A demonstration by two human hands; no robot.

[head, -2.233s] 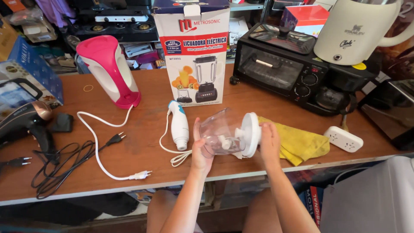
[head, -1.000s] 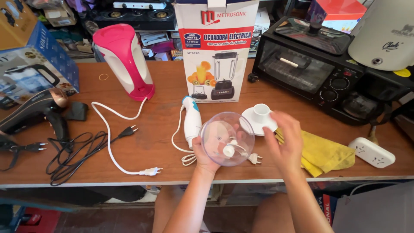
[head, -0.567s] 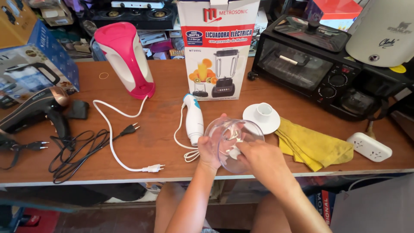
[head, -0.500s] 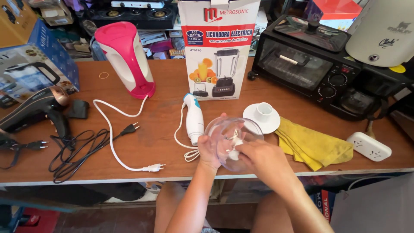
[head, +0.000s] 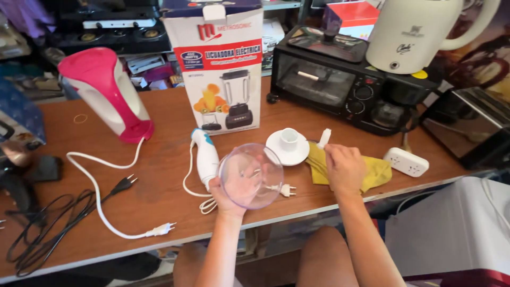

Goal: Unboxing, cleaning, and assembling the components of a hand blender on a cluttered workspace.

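Nearest the bench (head: pixel 159 196) edge, the left hand (head: pixel 226 190) is cupping a clear plastic bowl (head: pixel 251 175) from below, its mouth tilting up. The right hand (head: pixel 344 166) is pinching a small white piece (head: pixel 323 138) just above the yellow cloth (head: pixel 372 169), right of the bowl. Its shape is hard to make out. Beyond, a white lid (head: pixel 287 146) is lying between them.

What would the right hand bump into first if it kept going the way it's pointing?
Probably the black toaster oven. The right hand holds a small white piece and points up and away across the table; depth is hard to judge.
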